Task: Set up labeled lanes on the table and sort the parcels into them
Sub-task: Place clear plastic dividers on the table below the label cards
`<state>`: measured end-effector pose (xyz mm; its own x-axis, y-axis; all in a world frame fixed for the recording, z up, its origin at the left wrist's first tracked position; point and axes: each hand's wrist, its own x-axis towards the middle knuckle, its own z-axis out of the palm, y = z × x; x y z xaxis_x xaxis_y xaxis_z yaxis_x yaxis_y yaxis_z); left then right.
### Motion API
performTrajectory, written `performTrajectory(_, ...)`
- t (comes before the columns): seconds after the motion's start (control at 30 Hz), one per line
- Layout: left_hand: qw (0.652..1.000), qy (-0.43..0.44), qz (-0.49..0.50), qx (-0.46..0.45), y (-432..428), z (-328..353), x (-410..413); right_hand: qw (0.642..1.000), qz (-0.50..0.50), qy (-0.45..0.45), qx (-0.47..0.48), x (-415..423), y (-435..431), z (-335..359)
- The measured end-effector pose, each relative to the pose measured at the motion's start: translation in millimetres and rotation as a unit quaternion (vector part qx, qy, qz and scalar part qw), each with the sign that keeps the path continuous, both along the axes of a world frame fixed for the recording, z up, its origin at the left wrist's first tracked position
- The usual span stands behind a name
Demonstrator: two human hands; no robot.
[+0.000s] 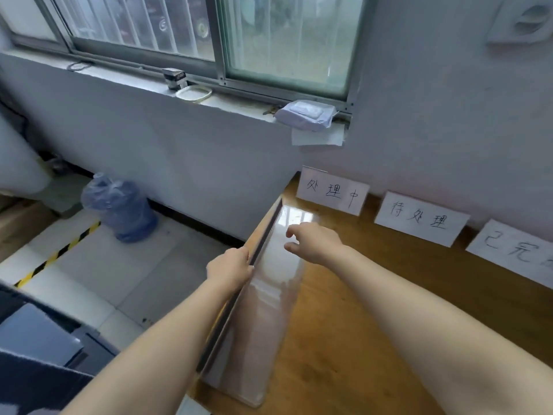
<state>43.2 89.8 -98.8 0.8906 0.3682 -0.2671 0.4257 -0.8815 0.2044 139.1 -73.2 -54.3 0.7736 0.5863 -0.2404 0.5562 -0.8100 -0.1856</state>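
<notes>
A long clear divider panel (pixel 269 283) lies flat along the worktop's (pixel 374 310) left edge, running from about 7 o'clock near the person up toward 12 o'clock, where its far end stops just short of the first label card (pixel 332 193). Two more handwritten label cards (pixel 420 219) (pixel 514 250) lean against the wall at 1 and 2 o'clock. No parcels are in view, so this looks like the lane-setup step, with sorting not yet begun.

The left hand (pixel 230 269) pinches the panel's dark outer edge, fingers (pixel 244 254) curled closed around it. The right hand (pixel 314 242) hovers over the panel's far part with fingers (pixel 291 232) loosely spread, holding nothing; whether they touch the glossy surface cannot be told.

The next move likely calls for the right hand to settle on the panel so both hands can stand or shift it rightward between the first two cards.
</notes>
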Motion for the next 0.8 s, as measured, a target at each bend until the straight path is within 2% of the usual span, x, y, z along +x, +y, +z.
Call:
performTrajectory(0.13,0.998,0.042,-0.035,-0.014,8.0,-30.5,7.2,0.998,-0.042,0.037,-0.01,-1.9,14.8,-18.2)
performTrajectory(0.23,0.998,0.034,-0.049,-0.009,11.2,-44.1,10.6,0.996,-0.068,0.06,-0.016,-6.0,15.4,-27.7)
performTrajectory(0.6,0.994,0.056,-0.088,0.016,8.3,-35.9,17.1,0.988,-0.112,0.102,0.008,-8.9,5.3,-38.8)
performTrajectory(0.8,0.989,0.054,-0.11,0.08,3.0,-26.2,9.3,0.981,-0.12,0.14,0.051,-10.2,11.7,-38.3)
